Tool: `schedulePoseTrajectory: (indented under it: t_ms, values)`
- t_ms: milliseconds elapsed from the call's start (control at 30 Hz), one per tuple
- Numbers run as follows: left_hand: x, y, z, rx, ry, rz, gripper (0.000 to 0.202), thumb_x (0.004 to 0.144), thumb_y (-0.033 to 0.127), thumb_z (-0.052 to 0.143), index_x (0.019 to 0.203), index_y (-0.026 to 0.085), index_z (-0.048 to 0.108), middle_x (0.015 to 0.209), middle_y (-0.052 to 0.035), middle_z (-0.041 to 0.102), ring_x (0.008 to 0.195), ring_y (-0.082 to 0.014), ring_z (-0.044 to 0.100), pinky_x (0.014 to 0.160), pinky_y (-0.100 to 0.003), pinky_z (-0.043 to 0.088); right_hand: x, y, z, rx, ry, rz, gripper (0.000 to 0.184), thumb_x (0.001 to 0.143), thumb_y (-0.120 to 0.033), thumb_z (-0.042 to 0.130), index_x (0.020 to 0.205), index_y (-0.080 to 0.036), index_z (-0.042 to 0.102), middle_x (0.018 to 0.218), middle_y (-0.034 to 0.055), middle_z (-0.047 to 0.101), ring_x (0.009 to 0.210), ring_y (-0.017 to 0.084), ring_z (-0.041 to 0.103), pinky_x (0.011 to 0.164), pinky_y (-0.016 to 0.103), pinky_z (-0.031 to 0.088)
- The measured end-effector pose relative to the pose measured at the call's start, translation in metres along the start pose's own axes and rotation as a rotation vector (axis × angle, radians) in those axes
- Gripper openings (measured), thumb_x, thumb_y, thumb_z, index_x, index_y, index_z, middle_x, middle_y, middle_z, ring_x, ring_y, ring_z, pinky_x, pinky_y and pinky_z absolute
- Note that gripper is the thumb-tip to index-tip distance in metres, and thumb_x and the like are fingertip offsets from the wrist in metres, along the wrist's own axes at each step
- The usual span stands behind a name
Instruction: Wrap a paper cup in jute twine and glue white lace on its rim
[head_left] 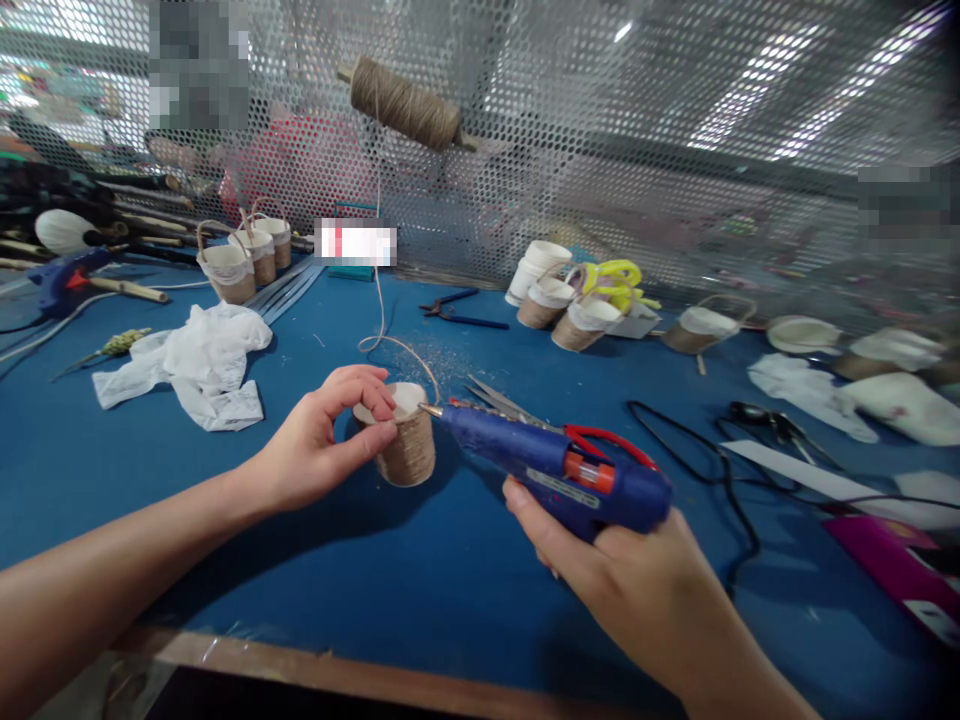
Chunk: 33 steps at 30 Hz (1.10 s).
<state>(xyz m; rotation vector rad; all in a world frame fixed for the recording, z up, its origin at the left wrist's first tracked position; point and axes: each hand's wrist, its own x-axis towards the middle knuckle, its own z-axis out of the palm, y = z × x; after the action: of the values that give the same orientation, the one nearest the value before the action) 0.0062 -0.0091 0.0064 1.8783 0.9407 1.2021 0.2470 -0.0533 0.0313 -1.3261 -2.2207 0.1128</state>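
Note:
My left hand (337, 425) pinches the rim of a small white cup (406, 450) whose side is wrapped in brown twine. The cup tilts a little over the blue table. In my right hand (615, 570) is a blue hot glue gun (555, 465), its metal tip at the cup's rim on the right side. From that rim a loose strand of twine (405, 345) curves back and up to a twine spool (405, 103) hung at the mesh. Red-handled scissors (510, 400) lie partly hidden behind the glue gun.
Blue-handled pliers (465, 312) lie behind the cup. White lace fabric (195, 355) is heaped at left, near a second glue gun (67, 280). Twine-wrapped baskets (229, 272) stand back left, others (589, 322) at back right. A black cable (724, 500) loops at right.

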Motion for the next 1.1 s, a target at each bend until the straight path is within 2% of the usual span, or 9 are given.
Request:
schedulePoseTrajectory:
  t_ms: [267, 600, 833, 1000, 1100]
  values:
    - [0.0, 0.001, 0.0, -0.003, -0.006, 0.003, 0.006, 0.078, 0.019, 0.056, 0.074, 0.019, 0.051, 0.089, -0.0066, 0.057, 0.112, -0.0238, 0.045, 0.098, -0.043, 0.033, -0.001, 0.0, 0.0, 0.004, 0.01, 0.022, 0.024, 0.084, -0.032, 0.047, 0.075, -0.025, 0.067, 0.045, -0.0002, 0.06, 0.046, 0.019, 0.061, 0.046, 0.029, 0.051]
    - [0.0, 0.0, 0.0, -0.007, 0.0, 0.001, 0.006, 0.078, 0.019, 0.056, 0.074, 0.02, 0.051, 0.089, -0.0059, 0.057, 0.112, -0.0224, 0.045, 0.099, -0.042, 0.033, 0.0, 0.004, 0.002, -0.059, 0.014, -0.045, 0.026, 0.084, -0.029, 0.044, 0.079, -0.024, 0.069, 0.052, 0.0015, 0.065, 0.052, 0.019, 0.063, 0.048, 0.029, 0.051]
    - [0.001, 0.001, 0.0, -0.006, 0.001, 0.005, 0.006, 0.078, 0.019, 0.056, 0.073, 0.019, 0.052, 0.088, -0.0059, 0.057, 0.111, -0.0223, 0.046, 0.099, -0.042, 0.033, 0.0, -0.002, -0.004, -0.133, 0.004, -0.201, 0.031, 0.083, -0.019, 0.043, 0.074, -0.026, 0.072, 0.044, -0.0014, 0.06, 0.039, 0.015, 0.057, 0.046, 0.028, 0.05]
    - [0.001, 0.002, 0.0, -0.016, 0.006, -0.009, 0.006, 0.077, 0.02, 0.056, 0.073, 0.019, 0.052, 0.088, -0.0061, 0.058, 0.112, -0.0237, 0.046, 0.098, -0.043, 0.033, -0.001, -0.005, -0.002, -0.119, 0.008, -0.14, 0.026, 0.082, -0.025, 0.048, 0.073, -0.027, 0.072, 0.047, -0.0007, 0.062, 0.04, 0.015, 0.056, 0.046, 0.027, 0.051]
    - [0.001, 0.001, 0.0, -0.018, 0.001, -0.004, 0.006, 0.077, 0.019, 0.056, 0.073, 0.019, 0.052, 0.089, -0.0063, 0.057, 0.112, -0.0235, 0.045, 0.098, -0.043, 0.033, -0.002, -0.006, -0.002, -0.151, -0.005, -0.215, 0.03, 0.084, -0.021, 0.044, 0.078, -0.028, 0.073, 0.044, -0.0019, 0.06, 0.038, 0.014, 0.056, 0.045, 0.026, 0.049]
